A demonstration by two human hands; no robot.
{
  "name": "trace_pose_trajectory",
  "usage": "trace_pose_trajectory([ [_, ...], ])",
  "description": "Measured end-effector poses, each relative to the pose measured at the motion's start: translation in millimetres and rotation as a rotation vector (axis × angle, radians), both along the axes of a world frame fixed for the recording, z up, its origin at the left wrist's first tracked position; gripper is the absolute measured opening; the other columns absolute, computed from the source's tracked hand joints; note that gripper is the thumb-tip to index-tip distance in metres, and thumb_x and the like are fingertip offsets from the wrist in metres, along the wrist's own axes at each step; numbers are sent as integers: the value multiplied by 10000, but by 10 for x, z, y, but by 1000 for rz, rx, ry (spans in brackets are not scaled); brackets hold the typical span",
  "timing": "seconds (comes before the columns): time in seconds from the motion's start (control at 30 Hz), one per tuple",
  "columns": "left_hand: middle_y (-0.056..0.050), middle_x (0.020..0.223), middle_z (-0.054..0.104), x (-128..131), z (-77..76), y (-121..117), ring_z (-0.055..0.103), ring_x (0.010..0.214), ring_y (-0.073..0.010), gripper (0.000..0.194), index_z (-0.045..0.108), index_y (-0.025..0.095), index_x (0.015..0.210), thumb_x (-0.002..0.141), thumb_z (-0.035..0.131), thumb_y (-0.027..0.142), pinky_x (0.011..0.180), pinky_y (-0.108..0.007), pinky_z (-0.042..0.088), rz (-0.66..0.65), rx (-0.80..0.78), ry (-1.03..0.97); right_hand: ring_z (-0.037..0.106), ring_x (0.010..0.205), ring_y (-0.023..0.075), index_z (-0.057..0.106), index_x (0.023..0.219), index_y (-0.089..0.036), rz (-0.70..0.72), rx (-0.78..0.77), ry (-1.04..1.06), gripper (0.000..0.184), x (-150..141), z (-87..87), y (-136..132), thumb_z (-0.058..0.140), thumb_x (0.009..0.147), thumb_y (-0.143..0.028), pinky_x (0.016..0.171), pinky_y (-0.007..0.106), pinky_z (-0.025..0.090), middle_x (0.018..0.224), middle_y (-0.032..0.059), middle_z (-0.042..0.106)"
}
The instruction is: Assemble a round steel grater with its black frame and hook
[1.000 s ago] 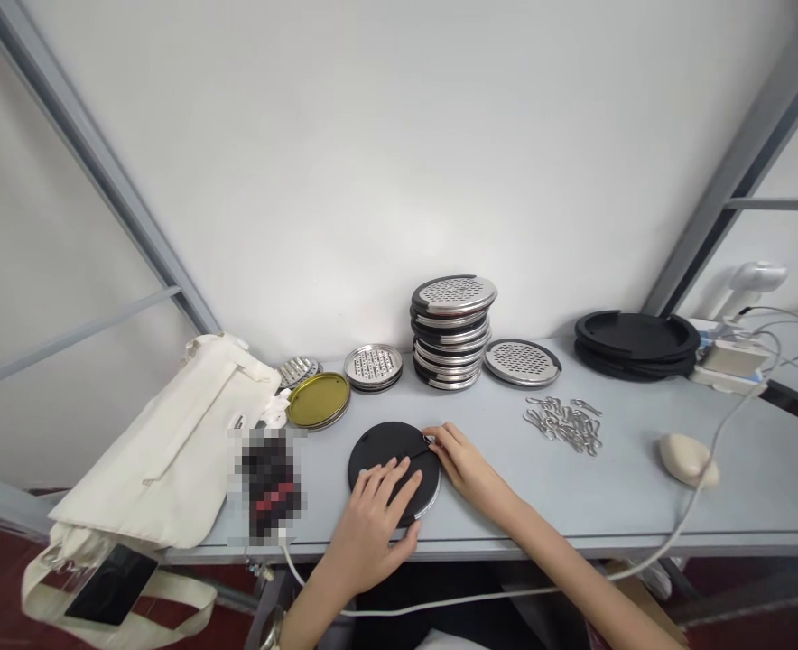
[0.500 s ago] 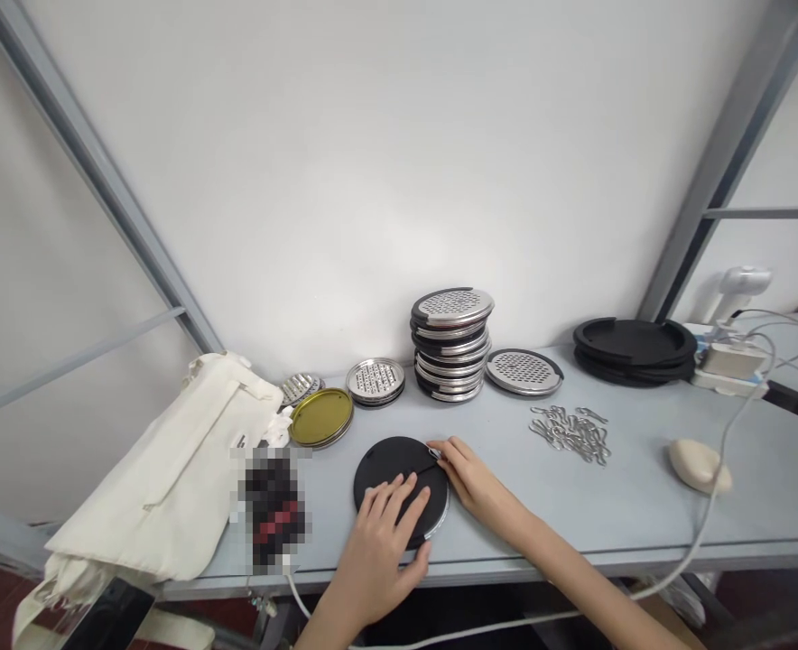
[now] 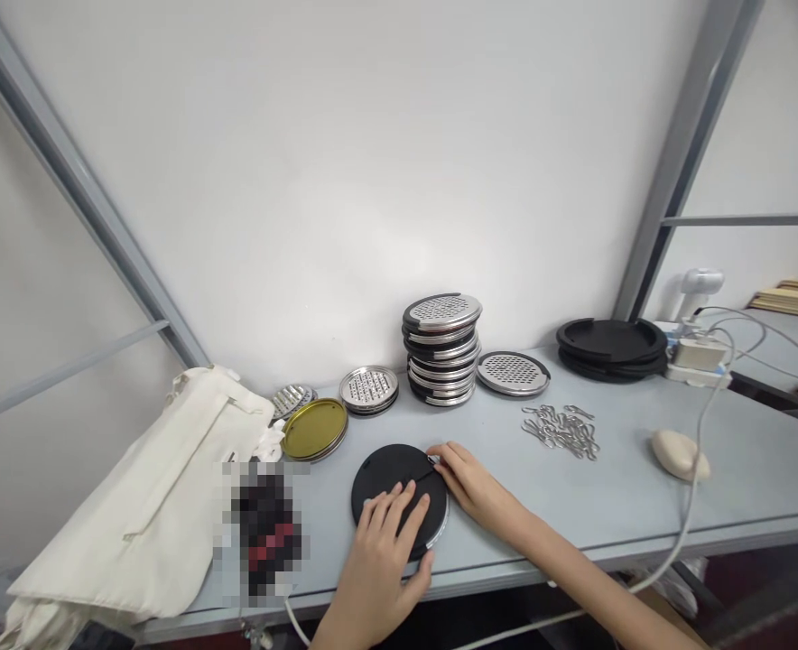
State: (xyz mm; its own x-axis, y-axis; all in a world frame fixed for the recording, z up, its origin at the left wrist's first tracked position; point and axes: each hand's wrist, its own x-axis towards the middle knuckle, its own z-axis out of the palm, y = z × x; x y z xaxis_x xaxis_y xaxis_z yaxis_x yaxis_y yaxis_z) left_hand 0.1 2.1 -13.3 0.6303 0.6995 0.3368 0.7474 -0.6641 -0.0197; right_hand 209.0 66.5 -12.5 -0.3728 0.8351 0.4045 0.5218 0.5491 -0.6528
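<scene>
Grey workbench [image 3: 616,492] against white wall panel [image 3: 304,181]. Black round disc [image 3: 389,474] with steel rim lies flat near the front edge. Left hand [image 3: 378,551] rests on it, fingers spread and flat, not gripping. Right hand [image 3: 473,487] at the disc's 2 o'clock edge, fingertips pinched on small metal hook [image 3: 433,460]. Around the disc: stacked steel graters [image 3: 442,348] at 12, single grater [image 3: 513,374] at 1, loose S-hooks [image 3: 561,431] and black ring stack [image 3: 612,348] at 2, cream oval object [image 3: 679,454] at 3, white tote bag [image 3: 148,496] at 9, gold lid [image 3: 314,429] at 10, small grater stack [image 3: 368,388] at 11. Pixelated object [image 3: 260,533] just beside the disc at 9, unidentifiable.
</scene>
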Motion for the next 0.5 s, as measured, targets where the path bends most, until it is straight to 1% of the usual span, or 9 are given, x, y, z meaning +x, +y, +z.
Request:
trace_pose_trajectory([
  [0.23,-78,1487,369,-3,-13,9,393,1322,-281,619,322,205,1467,879,514,231,1034,-444,396,-5,45,-17,597,1049,224,536,1140,-192,-6,11,19,227,13,-22,-2,384,972,-185,926,415,494,1103,116,638],
  [0.5,-74,1487,370,-1,-8,5,388,1325,-283,620,311,208,1472,884,506,231,1031,-454,398,-10,34,-20,602,1077,224,548,1160,-188,-12,-10,17,248,27,-60,19,383,978,-218,944,414,492,1135,119,644],
])
